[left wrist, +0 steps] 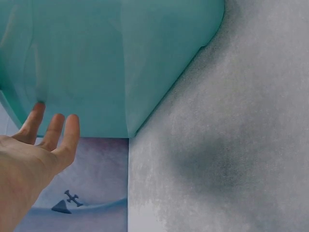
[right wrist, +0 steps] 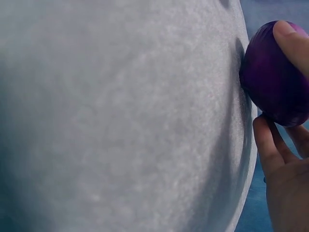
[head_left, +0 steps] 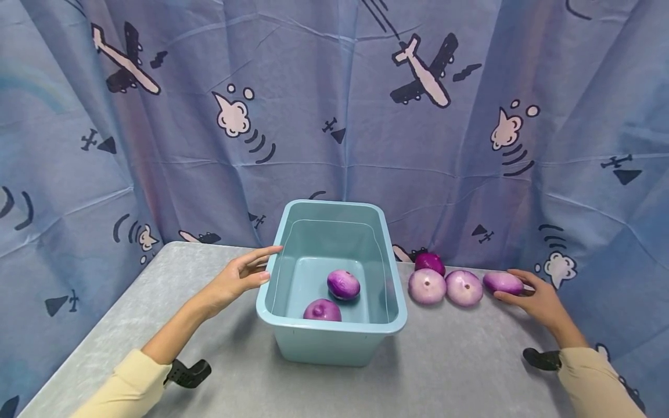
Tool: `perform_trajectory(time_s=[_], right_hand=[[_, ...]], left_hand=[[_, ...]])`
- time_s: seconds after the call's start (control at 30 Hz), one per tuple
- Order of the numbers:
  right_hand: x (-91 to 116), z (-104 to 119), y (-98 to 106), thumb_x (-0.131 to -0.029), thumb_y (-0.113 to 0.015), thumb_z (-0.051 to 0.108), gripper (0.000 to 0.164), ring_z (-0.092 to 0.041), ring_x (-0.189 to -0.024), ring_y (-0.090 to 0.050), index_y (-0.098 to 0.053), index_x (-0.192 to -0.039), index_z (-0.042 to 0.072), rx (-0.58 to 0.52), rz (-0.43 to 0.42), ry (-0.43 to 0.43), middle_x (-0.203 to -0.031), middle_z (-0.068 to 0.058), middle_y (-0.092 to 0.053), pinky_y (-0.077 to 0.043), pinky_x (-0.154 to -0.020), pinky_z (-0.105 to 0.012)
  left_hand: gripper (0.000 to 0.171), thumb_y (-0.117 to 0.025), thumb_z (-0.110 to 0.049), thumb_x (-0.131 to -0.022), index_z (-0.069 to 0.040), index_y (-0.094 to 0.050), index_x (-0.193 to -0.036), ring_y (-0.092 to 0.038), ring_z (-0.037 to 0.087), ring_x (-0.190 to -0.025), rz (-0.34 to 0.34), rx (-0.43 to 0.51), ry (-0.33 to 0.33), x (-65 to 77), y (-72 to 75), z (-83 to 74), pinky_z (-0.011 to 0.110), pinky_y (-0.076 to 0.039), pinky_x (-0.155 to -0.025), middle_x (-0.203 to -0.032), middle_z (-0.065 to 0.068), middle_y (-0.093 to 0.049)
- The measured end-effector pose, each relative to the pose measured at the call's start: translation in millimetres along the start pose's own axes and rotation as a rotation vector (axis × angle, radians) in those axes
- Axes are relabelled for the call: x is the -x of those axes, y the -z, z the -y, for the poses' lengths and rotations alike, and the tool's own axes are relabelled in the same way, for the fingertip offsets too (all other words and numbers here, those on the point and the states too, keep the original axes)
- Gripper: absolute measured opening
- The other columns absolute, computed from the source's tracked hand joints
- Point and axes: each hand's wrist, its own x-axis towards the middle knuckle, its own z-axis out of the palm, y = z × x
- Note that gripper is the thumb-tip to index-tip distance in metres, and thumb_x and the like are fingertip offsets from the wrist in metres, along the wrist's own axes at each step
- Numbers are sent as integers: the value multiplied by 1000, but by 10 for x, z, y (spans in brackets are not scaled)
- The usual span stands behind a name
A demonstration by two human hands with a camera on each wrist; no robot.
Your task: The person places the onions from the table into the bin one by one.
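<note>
A light blue plastic tub [head_left: 334, 328] stands mid-table with two red onions inside, one onion [head_left: 343, 284] near its centre and another onion [head_left: 322, 310] by the near wall. My left hand [head_left: 232, 281] is at the tub's left rim, its fingertips touching there. Seen from the left wrist, the fingers [left wrist: 71, 128] are extended against the tub's outer wall [left wrist: 82, 72]. At the right, my right hand [head_left: 540, 299] pinches a red onion [head_left: 503, 283] between thumb and fingers. The right wrist view shows this onion [right wrist: 275, 72] at the table's edge, thumb on one side, fingers on the other.
Between the tub and my right hand lie three more red onions: a pale one [head_left: 427, 286], another pale one [head_left: 464, 288], and a darker one [head_left: 430, 263] behind. A blue curtain [head_left: 292, 104] printed with planes hangs along the back of the grey table [head_left: 444, 366].
</note>
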Motion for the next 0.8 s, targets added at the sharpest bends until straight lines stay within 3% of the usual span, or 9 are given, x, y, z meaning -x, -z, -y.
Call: perform_trajectory(time_s=[0.53,0.8], right_hand=[[41,-33,12,-88,-81,43,94,-62,-127,-37,-34,-152,-7,-82,11,-62,-151,-40,-29,-36,-93,-76],[75,-7,47,-88,-81,44,95,-63,-126,-39,-34,-154,-6,-87,-17,-64,-151,-39,-31,-39,-91,-75]], left_hand=[[57,-63,-19,-100,-19,-46,-155,-42,34,-138,-6,2,1,-2,-11,-2,49,-42,-104,-155,14,-41],[57,-64,-17,-100,-15,-46,-154,-41,37,-138,-8,3,-17,-9,-6,-4,42,-43,-104,-155,20,-40]])
